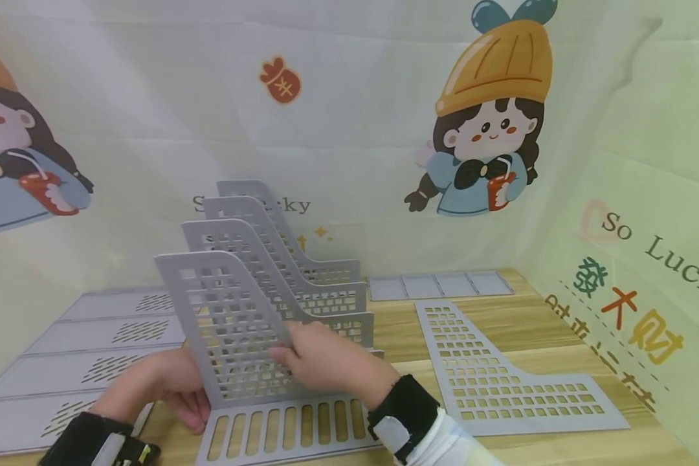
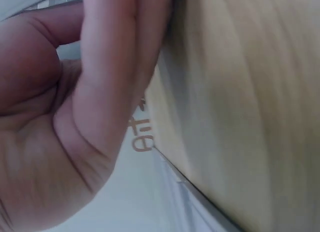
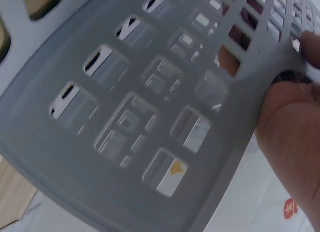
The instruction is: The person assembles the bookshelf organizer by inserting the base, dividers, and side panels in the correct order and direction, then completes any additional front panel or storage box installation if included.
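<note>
The right hand (image 1: 320, 359) pinches the grey perforated divider panel (image 1: 233, 323) by its rear edge; the left hand (image 1: 163, 385) grips its lower front corner; the panel looks light, thin and slightly bendy, best gripped at solid edges.

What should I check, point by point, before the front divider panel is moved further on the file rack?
1. Right hand grips the front divider panel: ok.
2. Left hand steadies the panel's lower left edge: ok.
3. Panel stands upright: ok.
4. Panel seated in the slotted base: cannot tell, the hands hide the joint.
5. Three dividers behind stand upright, in line: ok.
6. Spare panel lies flat on the table, apart from the rack: ok.
</note>
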A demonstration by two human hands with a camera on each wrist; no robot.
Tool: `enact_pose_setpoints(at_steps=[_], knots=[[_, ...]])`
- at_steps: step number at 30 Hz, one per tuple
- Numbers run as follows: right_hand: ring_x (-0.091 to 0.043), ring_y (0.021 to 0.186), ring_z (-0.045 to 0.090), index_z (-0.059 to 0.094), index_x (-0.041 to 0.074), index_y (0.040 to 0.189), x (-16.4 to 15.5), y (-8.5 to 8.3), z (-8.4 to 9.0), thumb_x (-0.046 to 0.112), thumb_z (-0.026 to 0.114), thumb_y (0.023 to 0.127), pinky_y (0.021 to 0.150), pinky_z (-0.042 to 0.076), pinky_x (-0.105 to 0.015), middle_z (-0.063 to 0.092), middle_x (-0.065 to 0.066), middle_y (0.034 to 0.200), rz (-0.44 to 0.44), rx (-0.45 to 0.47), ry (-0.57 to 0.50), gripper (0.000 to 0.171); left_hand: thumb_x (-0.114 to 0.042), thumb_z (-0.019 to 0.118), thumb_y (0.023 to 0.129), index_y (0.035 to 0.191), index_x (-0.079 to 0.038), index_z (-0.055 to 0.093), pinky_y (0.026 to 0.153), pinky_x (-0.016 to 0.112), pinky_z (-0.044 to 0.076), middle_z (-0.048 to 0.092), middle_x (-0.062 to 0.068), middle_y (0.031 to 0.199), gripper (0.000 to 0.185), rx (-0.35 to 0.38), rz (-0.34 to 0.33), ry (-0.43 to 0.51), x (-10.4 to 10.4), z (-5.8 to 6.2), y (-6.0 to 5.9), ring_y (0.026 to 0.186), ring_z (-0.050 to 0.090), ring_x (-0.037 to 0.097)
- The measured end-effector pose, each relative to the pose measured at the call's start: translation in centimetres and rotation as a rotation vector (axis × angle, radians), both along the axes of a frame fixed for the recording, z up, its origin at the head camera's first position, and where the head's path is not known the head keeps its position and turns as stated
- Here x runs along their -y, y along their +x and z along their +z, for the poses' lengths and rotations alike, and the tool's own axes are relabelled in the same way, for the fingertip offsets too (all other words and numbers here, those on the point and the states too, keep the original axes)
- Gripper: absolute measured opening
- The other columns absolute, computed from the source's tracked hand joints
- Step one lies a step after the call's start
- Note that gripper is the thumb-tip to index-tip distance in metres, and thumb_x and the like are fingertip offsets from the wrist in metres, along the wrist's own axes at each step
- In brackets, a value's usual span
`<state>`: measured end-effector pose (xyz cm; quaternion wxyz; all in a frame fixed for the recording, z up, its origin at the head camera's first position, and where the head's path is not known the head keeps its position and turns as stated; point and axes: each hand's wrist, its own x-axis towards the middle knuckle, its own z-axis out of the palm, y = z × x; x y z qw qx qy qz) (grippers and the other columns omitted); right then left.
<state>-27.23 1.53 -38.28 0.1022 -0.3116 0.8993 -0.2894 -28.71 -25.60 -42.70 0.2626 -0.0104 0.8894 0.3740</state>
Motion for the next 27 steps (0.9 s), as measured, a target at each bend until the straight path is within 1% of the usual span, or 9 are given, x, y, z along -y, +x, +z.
enact_pose_setpoints(at_steps=[5,8,10,11,14,15,18,21,27], knots=[[-0.011,0.05,0.039,0.049,-0.003,0.149,0.4,0.1,-0.2,0.041,0.048,0.113,0.052,0.041,-0.024,0.041,0.004,0.064,-0.023,0.037,-0.041,0.057,-0.014,0.058,0.105,0.09,0.004,0.07,0.061,0.035,0.067,0.071,0.011,0.065,0.026,0.018,0.012,0.042,0.7,-0.5,-0.3,0.056,0.074,0.017],[-0.01,0.05,0.04,0.055,0.002,0.139,0.3,0.2,-0.2,0.04,0.049,0.113,0.048,0.037,-0.023,0.042,0.005,0.064,-0.02,0.047,-0.058,0.047,-0.011,0.057,0.104,0.089,0.004,0.071,0.062,0.035,0.067,0.071,0.011,0.066,0.026,0.021,0.017,0.038,0.6,-0.4,-0.4,0.056,0.074,0.017],[-0.009,0.049,0.04,0.051,0.001,0.147,0.2,0.2,-0.2,0.039,0.05,0.113,0.046,0.036,-0.023,0.045,0.005,0.064,-0.012,0.045,-0.051,0.051,-0.012,0.056,0.105,0.089,0.004,0.071,0.062,0.034,0.067,0.072,0.011,0.066,0.027,0.026,0.025,0.029,0.4,-0.3,-0.3,0.057,0.074,0.017],[-0.009,0.051,0.042,0.054,0.003,0.141,0.2,0.3,-0.2,0.039,0.051,0.112,0.047,0.038,-0.022,0.049,0.005,0.067,-0.002,0.036,-0.042,0.045,-0.012,0.056,0.105,0.089,0.004,0.071,0.062,0.034,0.067,0.072,0.012,0.066,0.027,0.026,0.027,0.024,0.4,-0.2,-0.2,0.057,0.074,0.017],[-0.011,0.084,0.071,0.047,0.002,0.152,0.0,0.3,-0.1,0.043,0.055,0.11,0.075,0.061,-0.026,0.074,-0.003,0.104,0.023,0.002,0.036,0.06,-0.012,0.055,0.106,0.089,0.004,0.071,0.061,0.033,0.067,0.072,0.012,0.066,0.029,0.025,0.025,0.011,0.3,-0.1,0.0,0.057,0.074,0.017],[-0.014,0.101,0.074,0.042,0.001,0.158,-0.1,0.3,0.0,0.044,0.057,0.109,0.093,0.062,-0.03,0.075,-0.004,0.112,0.037,-0.013,0.07,0.066,-0.011,0.054,0.106,0.089,0.004,0.071,0.061,0.033,0.067,0.072,0.012,0.067,0.029,0.023,0.023,0.011,0.4,-0.1,0.1,0.056,0.074,0.017],[-0.019,0.133,0.066,0.036,0.005,0.163,-0.8,0.2,0.2,0.046,0.063,0.106,0.117,0.052,-0.037,0.069,-0.01,0.14,0.074,-0.042,0.166,0.076,-0.01,0.053,0.106,0.088,0.004,0.071,0.061,0.033,0.066,0.072,0.012,0.066,0.029,0.017,0.019,0.008,0.4,-0.2,0.1,0.055,0.073,0.016],[-0.014,0.122,0.07,0.043,0.008,0.159,-1.8,0.1,0.2,0.042,0.068,0.104,0.111,0.055,-0.033,0.074,-0.004,0.127,0.117,-0.053,0.224,0.069,-0.01,0.053,0.106,0.088,0.004,0.071,0.06,0.032,0.066,0.072,0.012,0.065,0.029,0.014,0.016,0.006,0.4,-0.2,0.1,0.055,0.074,0.016],[-0.018,0.136,0.064,0.046,0.009,0.159,-4.0,0.3,0.3,0.041,0.068,0.104,0.117,0.051,-0.034,0.064,-0.006,0.151,0.153,-0.078,0.33,0.067,-0.013,0.055,0.107,0.09,0.004,0.072,0.06,0.032,0.066,0.071,0.01,0.064,0.03,0.029,0.021,0.006,0.3,0.0,0.1,0.055,0.074,0.016]])
